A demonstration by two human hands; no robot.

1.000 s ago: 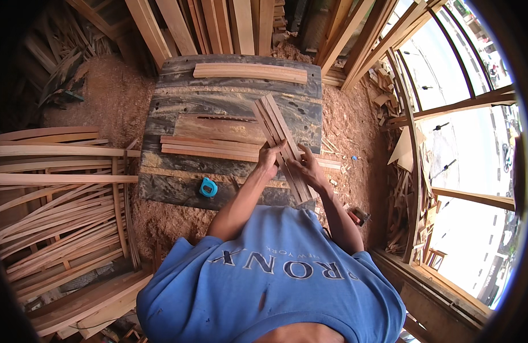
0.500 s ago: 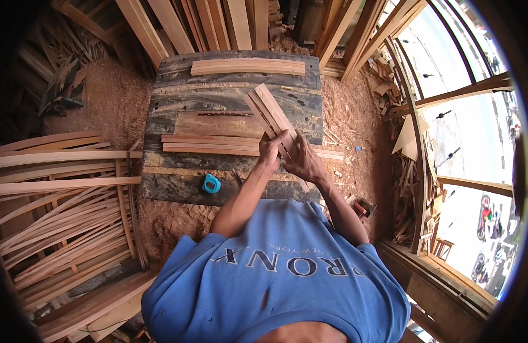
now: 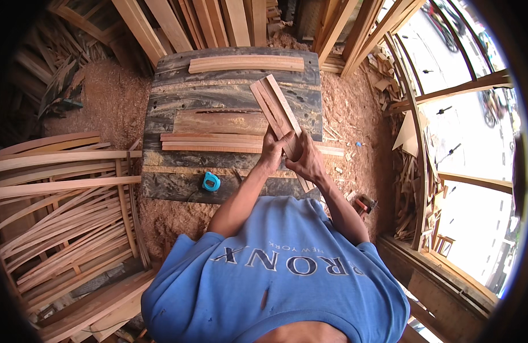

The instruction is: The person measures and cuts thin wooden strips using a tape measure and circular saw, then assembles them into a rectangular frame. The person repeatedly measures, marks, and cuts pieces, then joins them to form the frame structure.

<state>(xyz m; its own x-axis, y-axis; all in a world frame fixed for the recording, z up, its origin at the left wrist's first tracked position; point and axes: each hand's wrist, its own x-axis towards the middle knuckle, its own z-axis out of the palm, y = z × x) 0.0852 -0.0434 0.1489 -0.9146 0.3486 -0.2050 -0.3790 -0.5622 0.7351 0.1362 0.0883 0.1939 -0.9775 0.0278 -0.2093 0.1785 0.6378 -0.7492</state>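
Above the near right part of the dark workbench [image 3: 235, 80], I hold a bundle of wooden strips [image 3: 275, 106] aslant, its upper end pointing away and to the left. A dark gap runs between the strips. My left hand [image 3: 272, 153] grips the bundle's left side, the thumb lying across it. Closed around the right side is my right hand [image 3: 307, 162], close to the left one. Below the hands the lower end of the bundle shows near my shirt. Long wooden strips [image 3: 212, 143] lie side by side on the bench, partly hidden behind my hands.
More strips [image 3: 247, 64] rest along the bench's far edge. A blue tape measure [image 3: 211, 182] sits near its front edge. Curved wooden pieces [image 3: 64, 183] are stacked at left, boards [image 3: 238, 23] stand behind, and a red and black tool [image 3: 364, 204] is at right. Shavings cover the floor.
The bundle has been turned in my hands, so a different face shows, and its upper end has moved slightly away. Both hands keep their hold with small shifts of the fingers.
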